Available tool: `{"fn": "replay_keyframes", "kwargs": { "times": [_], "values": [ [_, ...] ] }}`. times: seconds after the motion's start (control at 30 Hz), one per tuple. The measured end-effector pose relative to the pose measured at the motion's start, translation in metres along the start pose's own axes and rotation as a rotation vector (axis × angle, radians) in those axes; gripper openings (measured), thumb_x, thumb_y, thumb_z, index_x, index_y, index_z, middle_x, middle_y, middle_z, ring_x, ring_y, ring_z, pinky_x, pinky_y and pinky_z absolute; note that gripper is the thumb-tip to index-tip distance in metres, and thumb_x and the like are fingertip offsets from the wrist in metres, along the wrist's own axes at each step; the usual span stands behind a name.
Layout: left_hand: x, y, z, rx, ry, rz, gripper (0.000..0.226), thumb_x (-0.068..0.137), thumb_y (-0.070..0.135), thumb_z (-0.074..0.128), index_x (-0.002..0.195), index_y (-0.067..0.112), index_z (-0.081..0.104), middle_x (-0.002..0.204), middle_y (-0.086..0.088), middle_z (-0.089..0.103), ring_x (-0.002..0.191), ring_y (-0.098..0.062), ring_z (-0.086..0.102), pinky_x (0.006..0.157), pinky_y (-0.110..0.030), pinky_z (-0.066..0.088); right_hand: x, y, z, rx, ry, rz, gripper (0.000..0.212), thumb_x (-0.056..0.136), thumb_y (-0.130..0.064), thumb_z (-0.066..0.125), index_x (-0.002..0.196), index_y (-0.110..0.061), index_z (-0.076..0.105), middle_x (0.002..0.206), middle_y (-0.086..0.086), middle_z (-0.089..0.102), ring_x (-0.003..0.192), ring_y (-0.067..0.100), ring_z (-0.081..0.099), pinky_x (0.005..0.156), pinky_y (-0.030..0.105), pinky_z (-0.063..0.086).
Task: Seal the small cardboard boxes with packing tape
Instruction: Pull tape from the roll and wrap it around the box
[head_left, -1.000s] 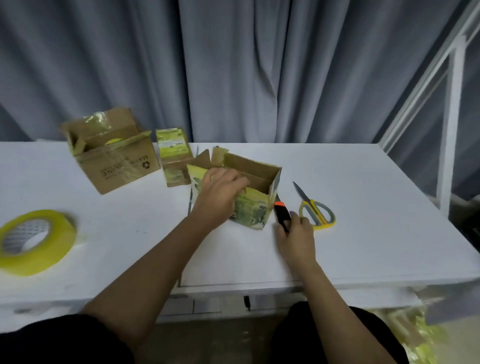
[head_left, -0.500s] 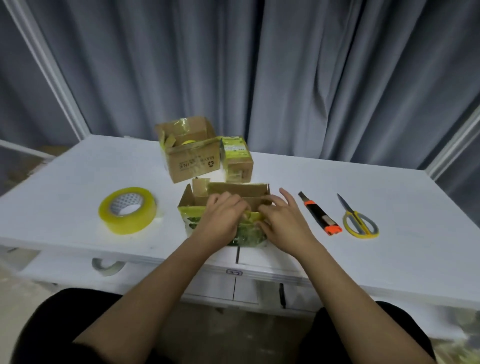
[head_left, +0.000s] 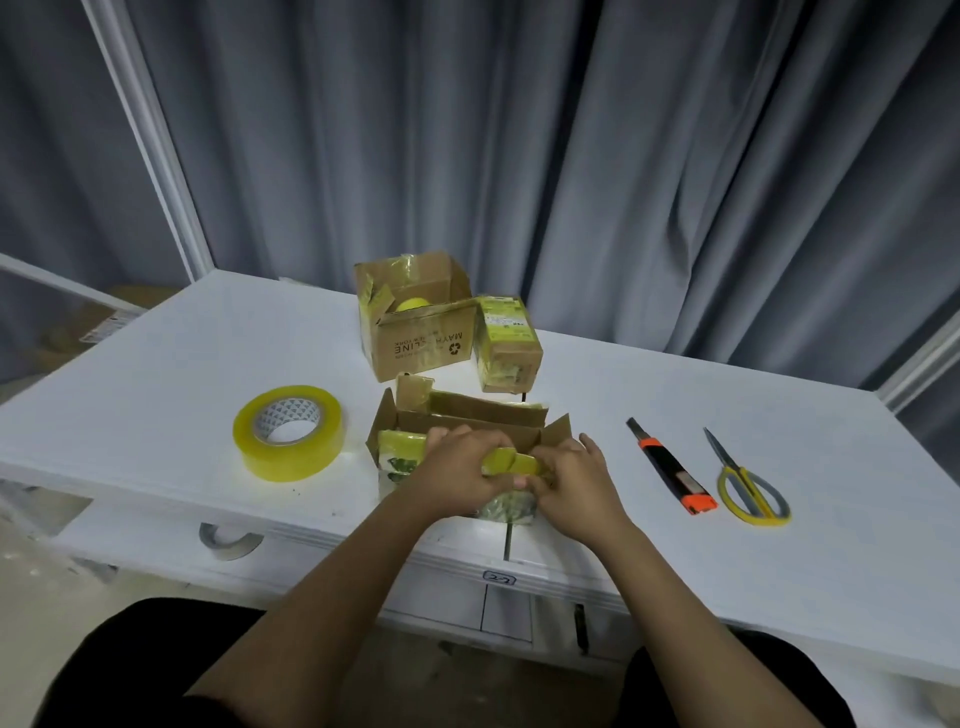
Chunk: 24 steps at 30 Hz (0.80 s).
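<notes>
both hands on the open box (head_left: 415, 415) at the table (head_left: 156, 374) edge. left hand (head_left: 457, 470) and right hand (head_left: 576, 480) fingers curl over its near flap (head_left: 511, 462), pinching it. tape roll (head_left: 288, 431) left of fingers.

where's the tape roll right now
In the head view the tape roll lies flat on the table, left of the open box that both hands work on.
</notes>
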<state>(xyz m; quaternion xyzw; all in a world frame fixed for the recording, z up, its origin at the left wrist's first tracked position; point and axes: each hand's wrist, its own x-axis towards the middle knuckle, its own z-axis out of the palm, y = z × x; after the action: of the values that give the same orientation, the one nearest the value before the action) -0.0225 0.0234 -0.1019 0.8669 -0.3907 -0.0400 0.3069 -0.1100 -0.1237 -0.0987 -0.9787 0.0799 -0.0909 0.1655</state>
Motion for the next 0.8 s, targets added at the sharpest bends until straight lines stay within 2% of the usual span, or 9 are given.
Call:
{"fn": "replay_keyframes", "kwargs": {
  "times": [0.1,0.2,0.3,0.4,0.5,0.6,0.67,0.73,0.8],
  "values": [
    [0.004,0.003,0.004,0.001,0.074,-0.049,0.02,0.084,0.049,0.063,0.096,0.033,0.064,0.097,0.006,0.064,0.101,-0.012,0.046,0.079,-0.027,0.018,0.003,-0.001,0.0,-0.036,-0.03,0.014,0.017,0.092,-0.036,0.057,0.084,-0.022,0.06,0.07,-0.012,0.047,0.098,0.017,0.051,0.114,0.035,0.013],
    [0.007,0.001,0.006,-0.026,0.123,-0.074,0.013,0.085,0.045,0.063,0.09,0.034,0.064,0.093,0.006,0.063,0.099,-0.016,0.043,0.076,-0.028,0.017,0.006,-0.002,-0.002,-0.044,-0.045,0.025,0.019,0.09,-0.039,0.059,0.082,-0.022,0.06,0.073,-0.01,0.05,0.097,0.018,0.052,0.109,0.036,0.022],
    [0.003,0.003,0.01,-0.009,0.208,0.012,0.01,0.084,0.035,0.065,0.08,0.027,0.063,0.078,0.014,0.056,0.087,-0.014,0.046,0.072,-0.03,0.015,0.007,-0.003,-0.003,-0.054,-0.029,0.021,0.022,0.089,-0.04,0.059,0.075,-0.024,0.054,0.074,-0.008,0.053,0.097,0.019,0.052,0.105,0.036,0.027],
    [0.0,0.004,0.014,0.04,0.281,0.084,0.008,0.083,0.026,0.066,0.078,0.021,0.062,0.077,0.012,0.06,0.081,-0.014,0.051,0.072,-0.03,0.014,0.005,-0.003,-0.001,-0.07,0.02,0.028,0.019,0.089,-0.038,0.059,0.085,-0.02,0.064,0.087,-0.001,0.064,0.101,0.021,0.052,0.104,0.035,0.026],
    [0.004,-0.001,0.011,0.022,0.227,0.083,0.01,0.087,0.032,0.063,0.089,0.024,0.067,0.087,0.013,0.064,0.085,-0.008,0.047,0.079,-0.028,0.015,0.005,-0.001,-0.001,-0.071,0.001,0.014,0.021,0.091,-0.038,0.058,0.098,-0.02,0.065,0.091,-0.002,0.064,0.106,0.02,0.051,0.109,0.036,0.019],
    [0.005,-0.006,0.006,-0.006,0.137,0.098,0.013,0.088,0.035,0.063,0.094,0.024,0.067,0.081,0.019,0.055,0.086,-0.002,0.039,0.083,-0.026,0.014,0.003,0.002,-0.007,-0.039,-0.091,-0.055,0.024,0.09,-0.041,0.059,0.109,-0.028,0.062,0.089,-0.012,0.057,0.108,0.011,0.047,0.109,0.033,0.009],
    [0.005,-0.008,0.004,-0.013,0.083,0.116,0.012,0.089,0.034,0.062,0.096,0.026,0.066,0.08,0.022,0.049,0.089,-0.004,0.04,0.087,-0.027,0.016,-0.004,0.008,-0.013,0.172,-0.081,-0.1,0.031,0.088,-0.031,0.06,0.118,-0.035,0.059,0.101,-0.013,0.059,0.109,0.007,0.043,0.105,0.03,0.018],
    [0.006,-0.01,0.002,-0.019,0.025,0.127,0.01,0.09,0.032,0.06,0.098,0.029,0.064,0.089,0.018,0.054,0.099,-0.007,0.042,0.091,-0.027,0.015,-0.006,0.014,-0.024,0.419,0.042,-0.07,0.043,0.084,-0.012,0.053,0.118,-0.037,0.058,0.115,-0.011,0.058,0.113,0.007,0.043,0.099,0.022,0.03],
    [0.007,-0.008,-0.002,-0.031,0.0,0.158,0.01,0.091,0.028,0.059,0.099,0.026,0.066,0.094,0.017,0.057,0.1,-0.006,0.042,0.096,-0.026,0.013,0.006,0.018,-0.035,0.364,0.146,-0.049,0.041,0.088,-0.004,0.052,0.12,-0.029,0.061,0.124,-0.009,0.056,0.119,0.011,0.043,0.098,0.013,0.028]
  ]
}}
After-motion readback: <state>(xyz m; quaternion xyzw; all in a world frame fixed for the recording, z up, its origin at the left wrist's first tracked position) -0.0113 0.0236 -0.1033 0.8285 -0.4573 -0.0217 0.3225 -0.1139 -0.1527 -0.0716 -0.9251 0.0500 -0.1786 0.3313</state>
